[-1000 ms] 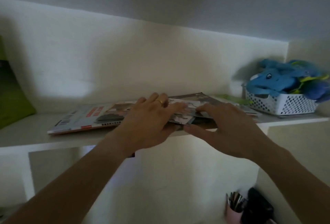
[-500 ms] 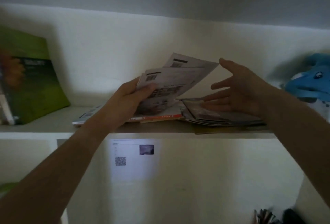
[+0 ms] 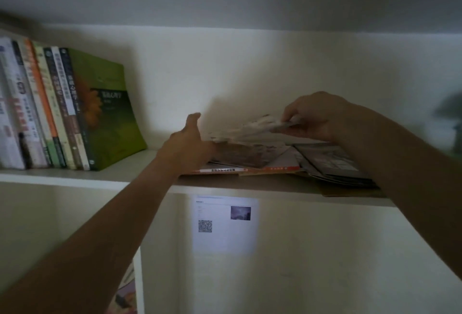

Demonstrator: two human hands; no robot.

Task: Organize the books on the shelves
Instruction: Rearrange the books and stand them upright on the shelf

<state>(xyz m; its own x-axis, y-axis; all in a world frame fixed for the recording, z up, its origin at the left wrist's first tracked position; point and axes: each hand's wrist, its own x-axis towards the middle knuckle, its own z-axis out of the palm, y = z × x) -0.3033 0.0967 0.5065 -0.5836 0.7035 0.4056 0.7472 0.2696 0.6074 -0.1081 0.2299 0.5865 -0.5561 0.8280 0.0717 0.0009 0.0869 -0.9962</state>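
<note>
Booklets [image 3: 252, 130], thin and blurred, hang tilted above the flat pile [image 3: 282, 163] on the shelf [image 3: 75, 177], pinched at their upper edge by the right hand [image 3: 315, 116], probably to lift them clear for sorting. The left hand [image 3: 190, 143] rests at the pile's left end, thumb raised and apart; its fingers are hidden, seemingly steadying the stack. Upright books [image 3: 50, 111] lean together at far left, a green book [image 3: 110, 111] outermost
</note>
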